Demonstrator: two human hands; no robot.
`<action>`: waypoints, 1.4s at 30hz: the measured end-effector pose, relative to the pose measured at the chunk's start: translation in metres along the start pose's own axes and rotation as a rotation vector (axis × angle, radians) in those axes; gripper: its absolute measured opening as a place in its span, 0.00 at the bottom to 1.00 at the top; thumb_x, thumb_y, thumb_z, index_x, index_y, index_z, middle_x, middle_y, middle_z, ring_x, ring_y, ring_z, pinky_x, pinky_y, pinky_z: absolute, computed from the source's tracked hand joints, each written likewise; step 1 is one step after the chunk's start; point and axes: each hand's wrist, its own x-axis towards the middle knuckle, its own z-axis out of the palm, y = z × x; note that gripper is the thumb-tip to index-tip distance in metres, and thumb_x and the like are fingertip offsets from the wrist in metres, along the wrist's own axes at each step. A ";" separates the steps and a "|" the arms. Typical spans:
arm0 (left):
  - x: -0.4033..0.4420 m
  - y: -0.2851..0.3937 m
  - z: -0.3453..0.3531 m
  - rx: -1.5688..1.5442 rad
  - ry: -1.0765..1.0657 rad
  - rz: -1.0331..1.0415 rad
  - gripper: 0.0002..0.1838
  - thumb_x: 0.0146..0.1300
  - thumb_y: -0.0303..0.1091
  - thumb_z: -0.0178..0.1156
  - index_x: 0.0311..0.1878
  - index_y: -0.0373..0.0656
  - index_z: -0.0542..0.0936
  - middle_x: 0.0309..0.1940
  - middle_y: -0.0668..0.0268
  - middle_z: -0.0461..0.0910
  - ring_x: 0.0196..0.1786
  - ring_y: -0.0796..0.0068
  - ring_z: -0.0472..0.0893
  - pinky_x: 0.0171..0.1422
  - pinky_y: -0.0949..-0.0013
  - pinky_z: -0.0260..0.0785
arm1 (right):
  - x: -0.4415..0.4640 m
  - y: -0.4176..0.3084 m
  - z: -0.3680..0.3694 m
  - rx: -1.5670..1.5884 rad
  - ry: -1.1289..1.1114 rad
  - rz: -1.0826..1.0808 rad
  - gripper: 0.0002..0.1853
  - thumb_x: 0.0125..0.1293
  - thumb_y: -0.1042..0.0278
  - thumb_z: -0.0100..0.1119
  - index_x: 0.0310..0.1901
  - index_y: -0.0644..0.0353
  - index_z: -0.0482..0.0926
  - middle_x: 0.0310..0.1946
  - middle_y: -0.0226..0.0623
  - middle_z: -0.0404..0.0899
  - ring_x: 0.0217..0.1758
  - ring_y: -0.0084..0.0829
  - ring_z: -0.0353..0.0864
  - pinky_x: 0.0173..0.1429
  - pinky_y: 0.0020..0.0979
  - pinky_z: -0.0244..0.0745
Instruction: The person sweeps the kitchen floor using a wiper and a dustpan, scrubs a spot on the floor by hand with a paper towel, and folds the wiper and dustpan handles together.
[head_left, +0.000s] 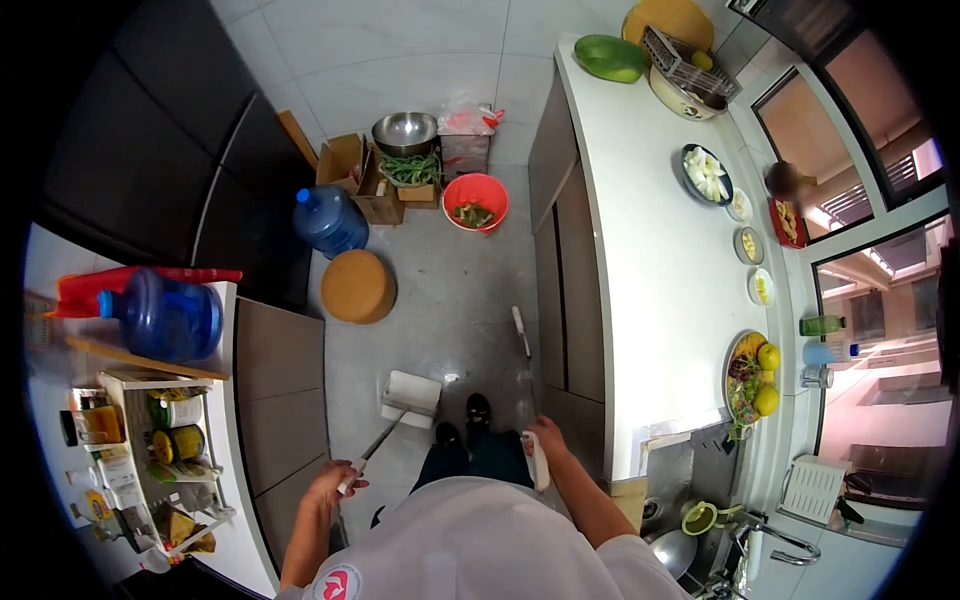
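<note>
My left hand (333, 482) is wrapped round the handle end of a long-handled dustpan (411, 396), whose white pan rests on the grey floor in front of my feet. My right hand (546, 438) grips a pale handle (538, 462) beside my right leg. A thin stick with a white end (520, 330) reaches forward from near that hand, close to the cabinet; whether it joins the handle I cannot tell.
A round tan stool (358, 286), a blue water bottle (332, 220), boxes (378, 195) and a red basin (475, 203) stand ahead on the floor. The white counter (660, 270) runs along the right, a shelf counter (226, 400) along the left.
</note>
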 end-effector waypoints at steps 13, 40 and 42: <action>0.006 0.003 0.004 0.002 -0.069 0.047 0.12 0.54 0.29 0.53 0.41 0.33 0.69 0.39 0.51 0.73 0.34 0.50 0.83 0.13 0.75 0.64 | 0.028 0.037 0.014 -0.139 -0.145 0.050 0.33 0.61 0.73 0.55 0.67 0.48 0.55 0.25 0.42 0.71 0.15 0.29 0.67 0.16 0.30 0.64; -0.027 0.018 0.023 0.142 -0.069 0.223 0.24 0.57 0.31 0.54 0.55 0.27 0.65 0.42 0.54 0.73 0.38 0.53 0.83 0.25 0.63 0.76 | 0.010 -0.010 -0.016 0.429 -0.265 -0.113 0.27 0.60 0.75 0.56 0.60 0.49 0.59 0.26 0.40 0.70 0.16 0.28 0.66 0.18 0.28 0.64; -0.026 0.022 0.030 0.211 0.019 0.189 0.32 0.57 0.27 0.54 0.64 0.28 0.57 0.52 0.47 0.70 0.40 0.53 0.82 0.28 0.58 0.78 | 0.026 -0.042 -0.009 0.372 -0.295 -0.126 0.26 0.61 0.74 0.56 0.60 0.48 0.59 0.25 0.40 0.70 0.16 0.27 0.66 0.18 0.27 0.65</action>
